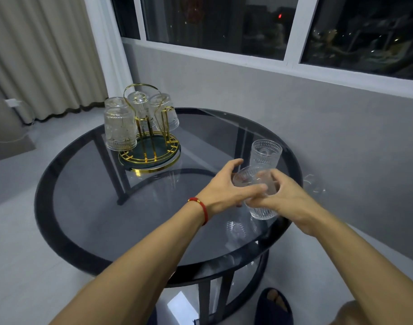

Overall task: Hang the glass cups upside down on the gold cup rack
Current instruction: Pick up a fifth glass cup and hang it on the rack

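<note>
No brand, label or readable writing shows on any of the things here.

Both hands meet over the right part of the round dark glass table (88, 221), and both are closed around one ribbed glass cup (262, 211). The left hand (226, 191), with a red cord bracelet (202, 206) at its wrist, wraps the cup from the left, thumb toward the rim and fingers curled across the front. The right hand (287, 200) grips the same cup from the right, its fingers bent over the upper part. The cup is tilted, its base pointing down toward the person; whether the base touches the table is hard to tell, because the picture is blurred there.

Just behind the hands a second glass cup (266, 152) stands upright on the table, mouth up, near the right edge and close to the held cup.

The gold cup rack (151, 146) stands well apart at the far left of the table, on a round base with a dark tray inside. Four hung cups (120, 127) sit upside down on its prongs. One gold prong (165, 118) at the front right is bare.

Beyond the table are a grey wall, a dark window (214, 22) and a pale curtain (36, 50). A dark slipper (274, 306) shows at the lower edge.
</note>
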`<state>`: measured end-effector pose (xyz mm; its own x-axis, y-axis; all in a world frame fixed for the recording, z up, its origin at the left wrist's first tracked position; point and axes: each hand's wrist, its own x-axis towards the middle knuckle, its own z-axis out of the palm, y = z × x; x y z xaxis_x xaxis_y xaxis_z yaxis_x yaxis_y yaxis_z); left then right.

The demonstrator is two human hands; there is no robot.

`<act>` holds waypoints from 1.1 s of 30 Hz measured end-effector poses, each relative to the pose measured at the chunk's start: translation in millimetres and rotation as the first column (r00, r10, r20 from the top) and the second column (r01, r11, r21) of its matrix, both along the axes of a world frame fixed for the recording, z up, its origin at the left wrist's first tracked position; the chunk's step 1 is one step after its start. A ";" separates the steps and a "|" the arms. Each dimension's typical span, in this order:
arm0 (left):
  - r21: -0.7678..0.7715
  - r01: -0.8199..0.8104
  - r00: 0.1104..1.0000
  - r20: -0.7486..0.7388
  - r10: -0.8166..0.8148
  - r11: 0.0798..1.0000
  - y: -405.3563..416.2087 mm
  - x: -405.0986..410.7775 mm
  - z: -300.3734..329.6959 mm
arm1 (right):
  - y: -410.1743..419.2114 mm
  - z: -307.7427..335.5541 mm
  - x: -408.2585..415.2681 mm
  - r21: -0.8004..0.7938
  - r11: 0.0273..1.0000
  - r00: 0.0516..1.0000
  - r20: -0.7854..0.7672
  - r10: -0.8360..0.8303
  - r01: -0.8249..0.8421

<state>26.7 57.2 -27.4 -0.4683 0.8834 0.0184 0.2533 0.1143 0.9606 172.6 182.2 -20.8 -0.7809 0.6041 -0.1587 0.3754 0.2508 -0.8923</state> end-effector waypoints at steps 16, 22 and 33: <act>0.161 -0.447 0.891 0.167 0.422 0.880 -22.8 -74.6 12.1 | -26.5 -8.8 -103.9 -0.700 0.709 0.927 -0.317 -0.202 -0.085; -0.083 -0.667 0.563 -0.707 0.428 0.741 -72.5 -136.4 -45.4 | -23.2 12.4 -160.0 -0.434 0.898 0.869 -0.413 -0.272 0.075; -0.099 -0.653 0.504 -0.796 0.334 0.751 -72.1 -148.4 -68.2 | -11.1 89.7 -254.2 0.198 0.966 0.904 -0.422 -0.068 0.165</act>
<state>-121.7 -15.0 -95.6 -0.8027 0.5175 0.2964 0.5957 0.7180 0.3600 -81.6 171.1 69.0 -0.6689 0.6764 0.3083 0.0295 0.4386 -0.8982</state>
